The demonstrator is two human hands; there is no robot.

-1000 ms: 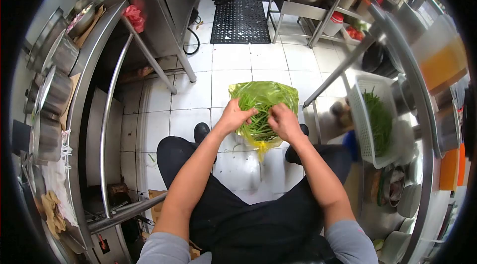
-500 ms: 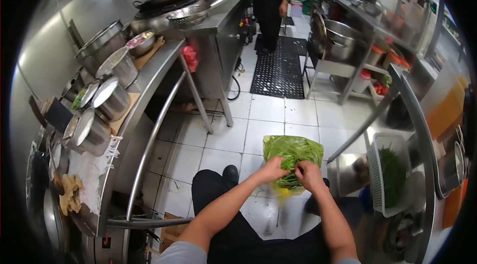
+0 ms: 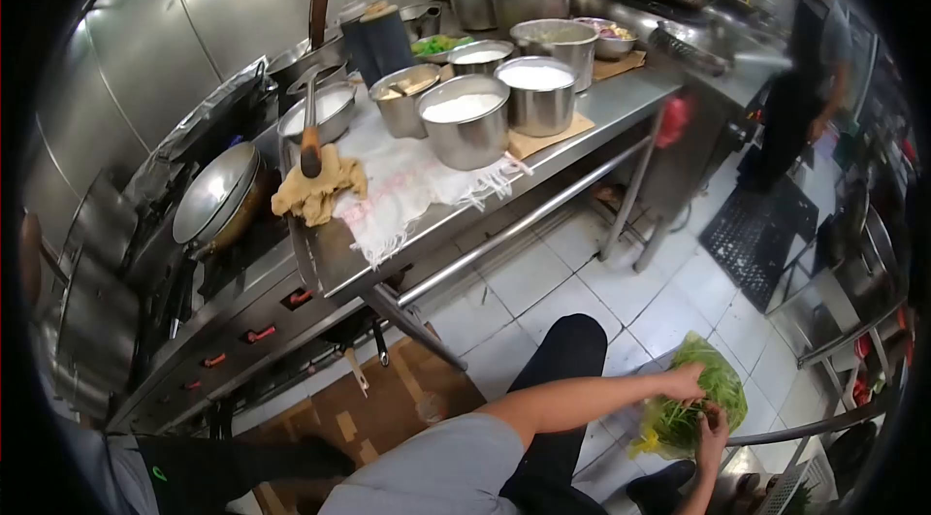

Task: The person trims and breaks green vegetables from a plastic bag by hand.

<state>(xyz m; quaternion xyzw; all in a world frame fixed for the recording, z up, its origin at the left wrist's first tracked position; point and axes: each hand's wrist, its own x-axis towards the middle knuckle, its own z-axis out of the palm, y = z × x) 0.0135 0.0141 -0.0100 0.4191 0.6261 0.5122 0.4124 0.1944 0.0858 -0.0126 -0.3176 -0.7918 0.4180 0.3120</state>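
A yellow-green plastic bag of long green vegetables lies low between the knees, at the lower right. My left hand is over the bag's upper part, its fingers bent down at the greens; what they grip is too small to make out. Close beside it, my right hand comes up from below with its fingertips pinched together at the greens. The two hands nearly touch. The yellow gathered edge of the bag points to the lower left.
A steel counter bears metal pots, a white cloth and a ladle. Woks stand at the left. A person works at the back right near a black mat. Another person's dark-trousered leg shows at the lower left.
The view has swung left toward the counter and stove, so the bag and both hands appear farther right. Both hands stay at the greens. The standing person now has an arm stretched toward a wok.
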